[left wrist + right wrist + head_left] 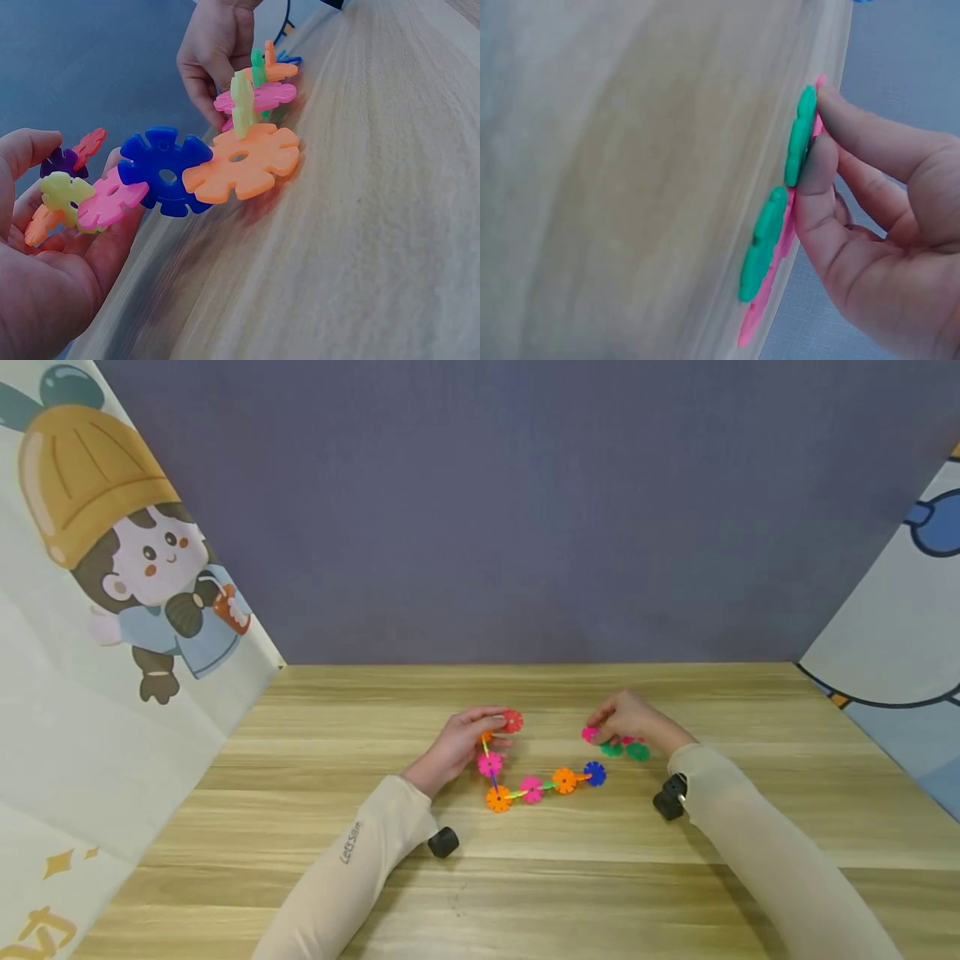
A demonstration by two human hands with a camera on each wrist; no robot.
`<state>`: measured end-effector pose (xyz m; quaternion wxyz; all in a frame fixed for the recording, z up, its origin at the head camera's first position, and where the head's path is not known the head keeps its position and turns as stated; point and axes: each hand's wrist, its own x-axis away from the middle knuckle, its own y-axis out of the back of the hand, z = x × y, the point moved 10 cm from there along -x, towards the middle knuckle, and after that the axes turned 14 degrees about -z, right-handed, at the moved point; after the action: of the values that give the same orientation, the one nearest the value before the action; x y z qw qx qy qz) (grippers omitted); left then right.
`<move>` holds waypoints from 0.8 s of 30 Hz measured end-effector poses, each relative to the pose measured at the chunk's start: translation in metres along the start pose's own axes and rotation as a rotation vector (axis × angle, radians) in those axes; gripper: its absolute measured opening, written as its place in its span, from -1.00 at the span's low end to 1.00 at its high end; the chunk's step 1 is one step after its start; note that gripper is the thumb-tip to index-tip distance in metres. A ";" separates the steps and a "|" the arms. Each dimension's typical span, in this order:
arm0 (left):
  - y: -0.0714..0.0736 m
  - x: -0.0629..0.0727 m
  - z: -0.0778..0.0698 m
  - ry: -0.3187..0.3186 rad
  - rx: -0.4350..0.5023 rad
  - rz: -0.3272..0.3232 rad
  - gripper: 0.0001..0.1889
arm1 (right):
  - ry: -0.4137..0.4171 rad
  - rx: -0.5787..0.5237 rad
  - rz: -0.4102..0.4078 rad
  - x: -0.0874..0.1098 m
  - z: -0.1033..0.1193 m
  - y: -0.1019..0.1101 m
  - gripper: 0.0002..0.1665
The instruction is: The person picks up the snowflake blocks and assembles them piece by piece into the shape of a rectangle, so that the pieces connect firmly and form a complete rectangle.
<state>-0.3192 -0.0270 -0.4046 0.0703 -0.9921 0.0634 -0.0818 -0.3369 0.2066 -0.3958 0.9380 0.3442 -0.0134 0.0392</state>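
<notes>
A chain of slotted plastic flower discs [498,799] bends across the wooden table. My left hand [453,745] holds its far left end, thumb beside a red disc [512,721]. In the left wrist view, a purple disc [63,163] sits by the thumb tip and an orange disc [43,226] lies against the fingers. A blue disc [595,773] ends the chain at the right. Over several loose discs, my right hand [632,717] pinches a pink disc [590,734] at its edge. Two green discs [763,244] lie close under those fingers, overlapping more pink.
The wooden table [570,893] meets a dark grey panel [525,510] at the back. Printed cartoon sheets stand at the left [67,710] and right [885,635]. Black wrist cameras [444,842] sit at both cuffs.
</notes>
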 end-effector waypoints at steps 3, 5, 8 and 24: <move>0.000 0.000 0.001 0.008 0.001 0.000 -0.57 | -0.002 -0.006 -0.001 0.001 0.000 0.000 -0.62; 0.001 0.000 0.001 0.010 -0.003 0.002 -0.56 | 0.001 -0.012 -0.001 0.002 0.000 0.000 -0.63; 0.001 0.000 0.001 0.006 -0.009 0.005 -0.56 | 0.011 -0.016 -0.008 0.001 0.000 0.001 -0.67; 0.003 0.000 0.004 0.017 -0.020 0.010 -0.57 | 0.020 -0.031 -0.057 0.003 0.003 0.005 -0.79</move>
<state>-0.3192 -0.0293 -0.4092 0.0605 -0.9917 0.0696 -0.0894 -0.3344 0.2089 -0.3899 0.9440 0.3296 0.0053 0.0157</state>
